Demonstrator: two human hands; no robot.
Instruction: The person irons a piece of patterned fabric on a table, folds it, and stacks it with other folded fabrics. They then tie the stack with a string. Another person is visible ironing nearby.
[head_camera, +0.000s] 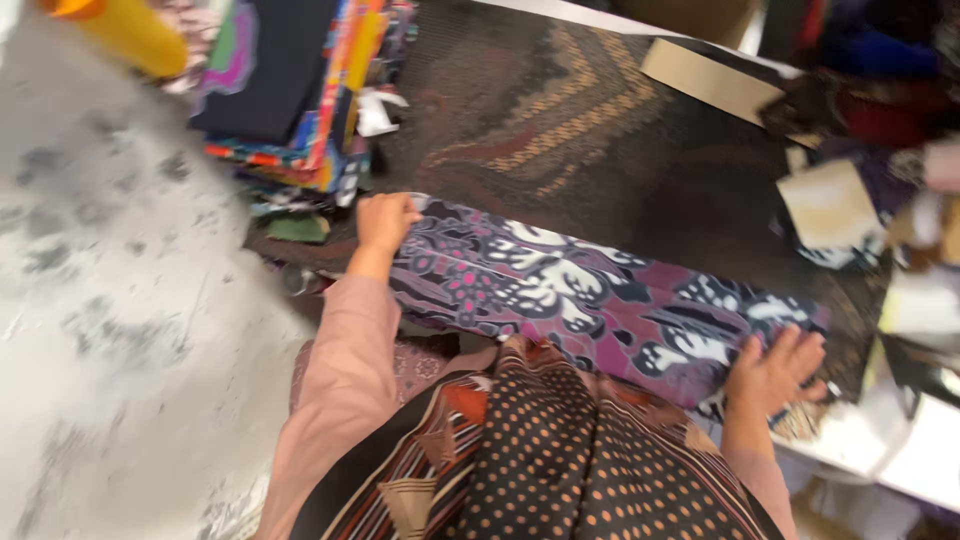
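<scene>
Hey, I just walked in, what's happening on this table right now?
A person in a pink sleeve holds a folded purple patterned cloth by both ends. The left hand grips one end in a fist; the right hand lies flat on the other, fingers spread. The cloth rests on a dark brown patterned fabric. A stack of colourful folded fabrics sits beside the left hand.
</scene>
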